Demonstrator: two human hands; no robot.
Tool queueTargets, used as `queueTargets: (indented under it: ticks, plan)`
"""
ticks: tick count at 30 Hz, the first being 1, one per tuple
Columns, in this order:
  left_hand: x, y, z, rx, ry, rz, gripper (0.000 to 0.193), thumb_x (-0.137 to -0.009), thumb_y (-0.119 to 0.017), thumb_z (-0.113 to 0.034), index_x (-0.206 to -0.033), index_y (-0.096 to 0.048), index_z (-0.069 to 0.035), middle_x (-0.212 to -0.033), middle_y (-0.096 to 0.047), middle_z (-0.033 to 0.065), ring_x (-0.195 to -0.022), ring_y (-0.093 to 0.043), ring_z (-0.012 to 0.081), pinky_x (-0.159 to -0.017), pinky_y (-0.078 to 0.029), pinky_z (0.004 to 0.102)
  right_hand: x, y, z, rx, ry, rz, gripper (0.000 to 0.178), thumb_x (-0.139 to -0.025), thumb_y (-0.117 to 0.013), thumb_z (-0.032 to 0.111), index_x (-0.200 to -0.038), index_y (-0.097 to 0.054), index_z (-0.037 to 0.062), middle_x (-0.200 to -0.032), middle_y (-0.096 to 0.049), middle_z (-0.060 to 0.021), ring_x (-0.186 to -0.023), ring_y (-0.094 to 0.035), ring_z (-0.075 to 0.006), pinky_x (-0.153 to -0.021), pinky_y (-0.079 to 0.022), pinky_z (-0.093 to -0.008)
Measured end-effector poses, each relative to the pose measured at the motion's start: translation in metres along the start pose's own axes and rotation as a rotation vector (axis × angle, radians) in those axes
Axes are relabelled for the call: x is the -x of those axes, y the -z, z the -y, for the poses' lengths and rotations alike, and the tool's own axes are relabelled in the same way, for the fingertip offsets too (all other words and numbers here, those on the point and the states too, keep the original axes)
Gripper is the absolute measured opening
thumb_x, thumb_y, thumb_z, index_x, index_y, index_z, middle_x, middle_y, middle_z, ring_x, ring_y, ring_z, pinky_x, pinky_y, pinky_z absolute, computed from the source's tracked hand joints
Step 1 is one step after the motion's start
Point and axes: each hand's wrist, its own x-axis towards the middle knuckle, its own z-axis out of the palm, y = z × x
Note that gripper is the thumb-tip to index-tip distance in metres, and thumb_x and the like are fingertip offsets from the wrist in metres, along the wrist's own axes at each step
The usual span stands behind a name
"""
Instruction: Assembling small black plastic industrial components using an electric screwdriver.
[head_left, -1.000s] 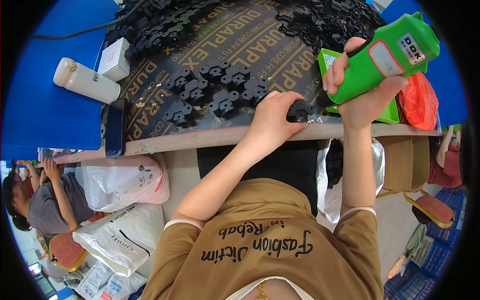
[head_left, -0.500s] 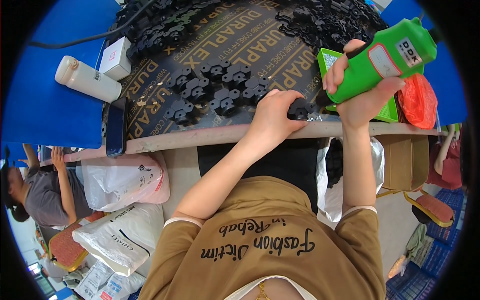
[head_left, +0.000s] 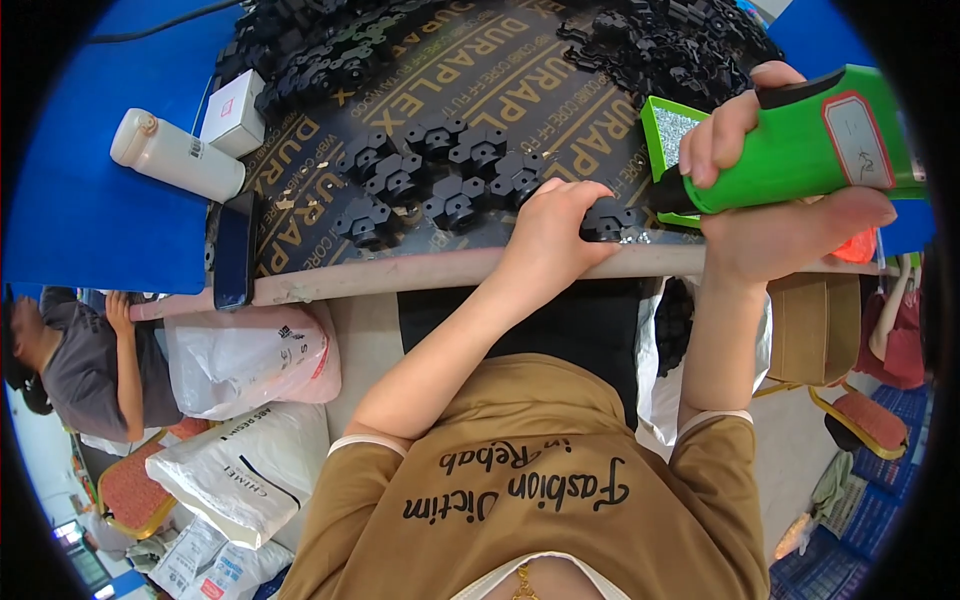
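Note:
My right hand (head_left: 760, 210) is wrapped round a green power screwdriver (head_left: 780, 165), its black nose pointing left toward the part by my left hand. Its bit is hard to make out. At the table's front edge my left hand (head_left: 552, 232) grips a small black plastic part (head_left: 606, 220) between thumb and fingers. Several similar black hexagonal parts (head_left: 452, 200) stand grouped just left of that hand. Behind the screwdriver shows a green tray (head_left: 656, 140) holding small silvery pieces, partly hidden by my right hand and the tool.
Black parts (head_left: 320, 70) are heaped at the back left, with another heap (head_left: 690, 45) at the back right. A white bottle (head_left: 175, 155), a white box (head_left: 233, 113) and a phone (head_left: 235, 255) lie at the left. A red plastic bag (head_left: 857, 246) sits at right. Another person (head_left: 95, 365) is at far left.
My right hand and the screwdriver have shifted right, and the tool lies more level, covering more of the tray and red bag. My left hand stays nearly still on the part.

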Motion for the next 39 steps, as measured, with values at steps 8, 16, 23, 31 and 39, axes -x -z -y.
queueTargets:
  ticks: [8,16,23,31,39]
  plan:
    - [0.0,-0.001,0.002,-0.015,-0.006,0.024,0.043,-0.06,-0.08,-0.012,-0.098,-0.063,-0.001,-0.093,-0.066,0.0119,-0.088,-0.056,0.0324,-0.08,-0.047,0.0394,0.011,-0.021,-0.028,-0.248,-0.078,0.138,0.112,-0.061,-0.034,0.096,-0.117,-0.044,-0.0009,-0.066,-0.053,-0.007,-0.052,-0.048,-0.0155,-0.05,-0.04,-0.0272]
    - [0.001,0.0,-0.001,0.084,-0.018,-0.021,0.037,-0.061,-0.079,-0.011,-0.094,-0.062,-0.003,-0.088,-0.065,0.0112,-0.086,-0.056,0.0324,-0.078,-0.046,0.0399,0.012,-0.037,-0.023,-0.007,-0.07,0.185,0.109,-0.06,-0.036,0.095,-0.108,-0.046,-0.0025,-0.059,-0.05,-0.0042,-0.047,-0.047,-0.0115,-0.044,-0.039,-0.0232]
    - [0.001,0.001,-0.001,0.059,0.003,-0.016,0.038,-0.061,-0.079,-0.011,-0.093,-0.062,-0.003,-0.088,-0.065,0.0113,-0.086,-0.056,0.0318,-0.078,-0.046,0.0394,0.003,-0.031,-0.029,-0.092,-0.106,0.314,0.106,-0.061,-0.035,0.095,-0.104,-0.045,-0.0011,-0.057,-0.049,-0.004,-0.044,-0.044,-0.0108,-0.042,-0.036,-0.0226]
    - [-0.001,0.001,-0.001,0.076,0.04,0.01,0.036,-0.061,-0.08,-0.013,-0.09,-0.061,-0.001,-0.085,-0.063,0.0134,-0.086,-0.055,0.0322,-0.078,-0.046,0.0401,0.0,-0.025,-0.036,-0.191,-0.141,0.308,0.101,-0.063,-0.035,0.095,-0.099,-0.046,0.0013,-0.055,-0.048,-0.0043,-0.043,-0.043,-0.0118,-0.042,-0.036,-0.0237]
    - [-0.002,0.0,-0.004,0.04,0.016,0.01,0.038,-0.061,-0.079,-0.013,-0.092,-0.061,-0.002,-0.087,-0.063,0.0134,-0.087,-0.055,0.0331,-0.078,-0.046,0.0408,0.002,-0.028,-0.035,-0.106,-0.109,0.221,0.103,-0.063,-0.034,0.095,-0.104,-0.048,0.0008,-0.056,-0.049,-0.0044,-0.043,-0.045,-0.0127,-0.042,-0.037,-0.0243]
